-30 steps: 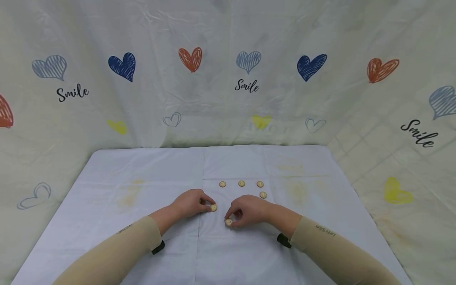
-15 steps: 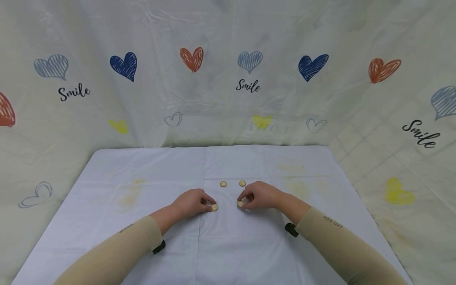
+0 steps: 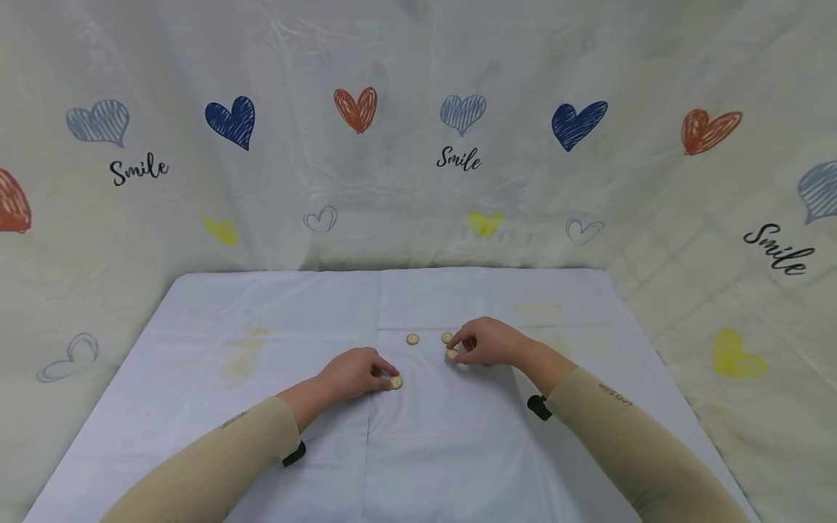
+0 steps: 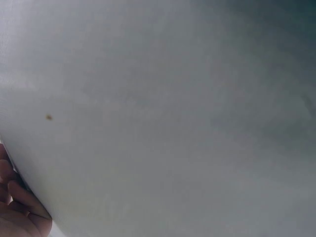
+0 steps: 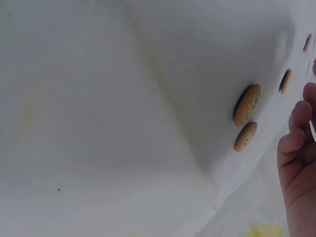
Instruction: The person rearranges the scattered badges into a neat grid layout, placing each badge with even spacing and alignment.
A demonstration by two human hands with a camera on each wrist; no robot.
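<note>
My left hand (image 3: 356, 372) pinches a round wooden button (image 3: 396, 382) between thumb and fingertips, low over the white cloth. Farther off and to the right, my right hand (image 3: 490, 341) holds another wooden button (image 3: 451, 354) at its fingertips, just in front of a button lying in the back row (image 3: 447, 337). One more button (image 3: 412, 338) lies to the left in that row. Two further buttons, an upper one (image 5: 247, 105) and a lower one (image 5: 246, 137), show close together in the right wrist view; the right hand hides them from the head view.
A white cloth (image 3: 261, 421) with faint yellowish stains and fold lines covers the table. Behind it and at the sides hangs a pale curtain (image 3: 392, 181) printed with hearts and the word Smile. A black wrist camera (image 3: 539, 407) sits under the right sleeve.
My right hand has carried its button away from the body and to the right, up to the back row, covering the two right-hand buttons. The left hand stays in place with its button.
</note>
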